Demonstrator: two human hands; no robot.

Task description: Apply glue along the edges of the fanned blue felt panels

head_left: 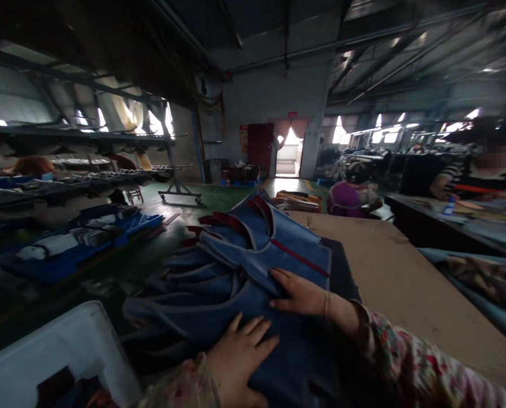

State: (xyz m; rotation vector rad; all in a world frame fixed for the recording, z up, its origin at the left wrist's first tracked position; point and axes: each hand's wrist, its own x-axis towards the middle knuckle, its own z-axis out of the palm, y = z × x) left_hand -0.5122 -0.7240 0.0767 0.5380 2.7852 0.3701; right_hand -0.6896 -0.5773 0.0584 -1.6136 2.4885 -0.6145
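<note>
Several blue cloth pieces [253, 260] lie overlapped in a loose stack directly in front of the person, their curved, pale-bound edges fanned out toward the left. Dark red strips [301, 258] show along some of the upper pieces. The left hand [244, 351] rests on the near part of the stack, palm down, fingers spread wide. The right hand [299, 294] lies a little farther away on the same cloth, fingers stretched forward and thumb apart. Neither hand seems to pinch a layer, though the undersides of the fingers are hidden.

The step in hand looks like steadying or flattening the stack. From here, the next move would seem to call for light, even pressure, or for finding one bound edge before any piece is parted from the others, since the layers could slip sideways together.

Just right of the stack runs a brown-topped table [380, 260]; what bears the stack itself is hidden. At lower left stands a white bin [61, 340] with dark scraps [57, 385] inside. Farther right, patterned cloth [486, 277] lies near a co-worker in striped sleeves [443, 178]. Beyond the table is another person in purple [341, 198], and a bright doorway [289, 153] stands at the back.
</note>
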